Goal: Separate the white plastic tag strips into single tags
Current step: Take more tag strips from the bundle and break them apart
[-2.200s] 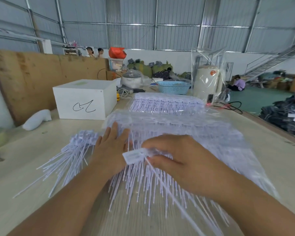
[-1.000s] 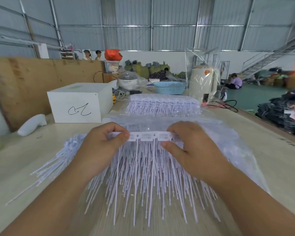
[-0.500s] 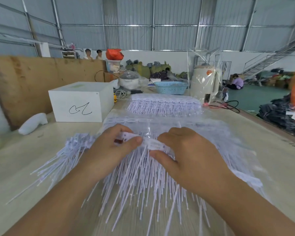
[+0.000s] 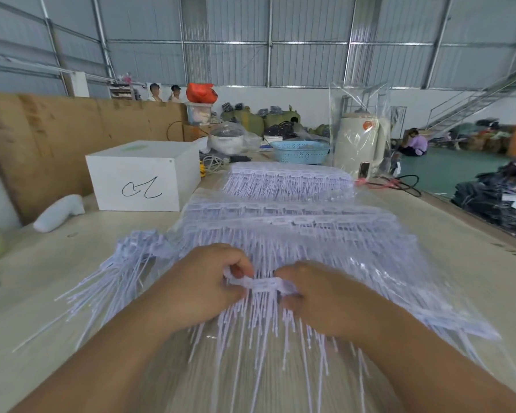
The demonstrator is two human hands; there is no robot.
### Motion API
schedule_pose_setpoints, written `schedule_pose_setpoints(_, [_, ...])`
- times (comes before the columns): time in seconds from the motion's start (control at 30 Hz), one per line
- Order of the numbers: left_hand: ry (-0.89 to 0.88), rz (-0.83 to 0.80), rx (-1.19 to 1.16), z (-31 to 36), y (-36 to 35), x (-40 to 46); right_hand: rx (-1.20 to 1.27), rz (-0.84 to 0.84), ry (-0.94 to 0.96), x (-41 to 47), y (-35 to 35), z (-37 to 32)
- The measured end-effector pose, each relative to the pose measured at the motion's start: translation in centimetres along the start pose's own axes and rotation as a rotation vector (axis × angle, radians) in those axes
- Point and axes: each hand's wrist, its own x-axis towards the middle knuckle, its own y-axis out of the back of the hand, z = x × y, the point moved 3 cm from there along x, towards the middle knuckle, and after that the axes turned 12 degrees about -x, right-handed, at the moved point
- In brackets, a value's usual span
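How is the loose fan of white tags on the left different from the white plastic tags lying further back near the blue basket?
The loose fan of white tags lies bare on the wooden table, its tails splayed apart at many angles. The far stack of white plastic tags sits in clear wrap, its heads lined up in even rows and its tails running parallel. The fan lies close to the left hand; the far stack is beyond both hands. Both are white, thin-tailed tags.

tag strip (image 4: 264, 285) is pinched at its ends by left hand (image 4: 203, 289) and right hand (image 4: 325, 302) | loose tags (image 4: 122, 263) are heaped left | white box (image 4: 143, 177) is set behind
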Motion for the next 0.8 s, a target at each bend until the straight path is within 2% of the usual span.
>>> schedule_pose_setpoints(0.1, [-0.011,0.008,-0.008,0.2,-0.2,0.0,-0.08,0.029,-0.058,0.4,-0.1,0.9])
schedule_pose_setpoints(0.2, [-0.042,0.034,-0.005,0.3,-0.1,0.0,-0.104,0.084,-0.032,0.0,0.4,0.7])
schedule_pose_setpoints(0.3, [0.054,0.052,-0.014,-0.3,0.4,0.0,-0.132,0.183,0.013,-1.2,2.0,-0.8])
schedule_pose_setpoints(0.4, [0.124,-0.009,-0.058,-0.4,0.4,-0.1,-0.184,0.265,0.05,-2.6,3.9,-2.7])
schedule_pose_setpoints(0.57, [0.023,0.099,-0.283,1.2,1.3,0.0,-0.304,0.373,0.012,-4.1,6.1,-3.7])
schedule_pose_setpoints(0.67, [-0.044,0.151,-0.289,2.0,1.0,-0.2,-0.348,0.263,-0.011,-4.2,5.8,-3.1])
schedule_pose_setpoints(0.8, [-0.106,0.146,-0.223,2.7,0.3,-0.6,0.032,0.105,0.119,-3.9,4.8,-3.2])
